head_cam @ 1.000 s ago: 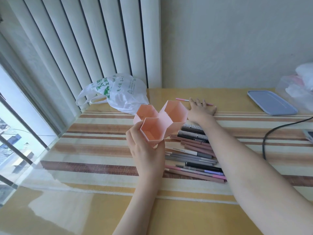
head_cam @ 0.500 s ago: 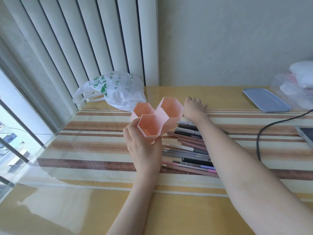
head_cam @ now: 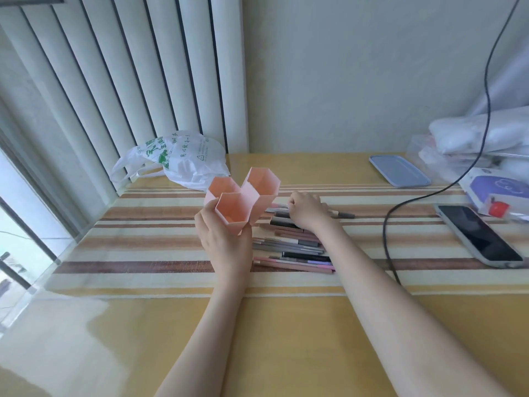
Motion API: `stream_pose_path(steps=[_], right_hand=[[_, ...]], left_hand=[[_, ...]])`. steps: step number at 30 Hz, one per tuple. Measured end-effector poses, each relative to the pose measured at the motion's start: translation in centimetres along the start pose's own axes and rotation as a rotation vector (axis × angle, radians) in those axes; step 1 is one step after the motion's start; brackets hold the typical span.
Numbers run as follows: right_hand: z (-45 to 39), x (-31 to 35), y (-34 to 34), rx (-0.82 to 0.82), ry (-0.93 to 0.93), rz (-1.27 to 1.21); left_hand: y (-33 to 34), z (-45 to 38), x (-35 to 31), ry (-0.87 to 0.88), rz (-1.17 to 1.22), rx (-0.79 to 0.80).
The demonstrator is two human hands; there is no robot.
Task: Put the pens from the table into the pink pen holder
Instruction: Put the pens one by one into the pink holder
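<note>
Pink pen holder, centre frame: light, rigid plastic, gripped low by left hand. Pens thin, prone to rolling; right hand curled over top ones, pinched mid-barrel apparently.

The pen holder stands left of centre on the table, gripped from the near side by the left hand, with the plastic bag just beyond it to the far left. The row of pens lies immediately right of the holder, and the right hand rests on the far end of the row. Farther right, a cable crosses the table; the phone lies right of it, the tray lid lies at the far right, and the box sits at the right edge.
</note>
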State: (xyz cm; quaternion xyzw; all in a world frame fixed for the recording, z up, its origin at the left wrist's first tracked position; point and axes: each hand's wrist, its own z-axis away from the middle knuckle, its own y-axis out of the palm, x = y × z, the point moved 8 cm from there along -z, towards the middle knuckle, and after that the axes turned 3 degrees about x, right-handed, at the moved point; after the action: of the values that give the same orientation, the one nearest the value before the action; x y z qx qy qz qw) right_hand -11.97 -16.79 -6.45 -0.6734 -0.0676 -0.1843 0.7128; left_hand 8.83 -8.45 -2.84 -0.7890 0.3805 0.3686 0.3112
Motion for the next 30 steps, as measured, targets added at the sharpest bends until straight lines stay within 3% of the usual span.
stream_pose_path(steps=[5,8,17,25,30], right_hand=[[3.4,0.7,-0.1,-0.187,-0.084,0.021],[4.6,1.1,-0.4,-0.197,-0.099,0.008],[8.2,1.4,0.4,-0.257,-0.145,0.017],[9.4,1.3,2.7,-0.035,-0.172,0.149],[9.2,1.1,3.0,0.014,-0.164,0.168]], left_hand=[[-1.6,0.9,0.1,-0.04,-0.003,-0.038],[-2.6,1.9,0.1,-0.107,0.004,-0.036],[-4.0,3.6,-0.6,-0.08,-0.007,-0.007],[-4.1,3.6,-0.5,-0.101,0.007,-0.016],[-4.2,3.8,-0.5,-0.096,0.013,-0.011]])
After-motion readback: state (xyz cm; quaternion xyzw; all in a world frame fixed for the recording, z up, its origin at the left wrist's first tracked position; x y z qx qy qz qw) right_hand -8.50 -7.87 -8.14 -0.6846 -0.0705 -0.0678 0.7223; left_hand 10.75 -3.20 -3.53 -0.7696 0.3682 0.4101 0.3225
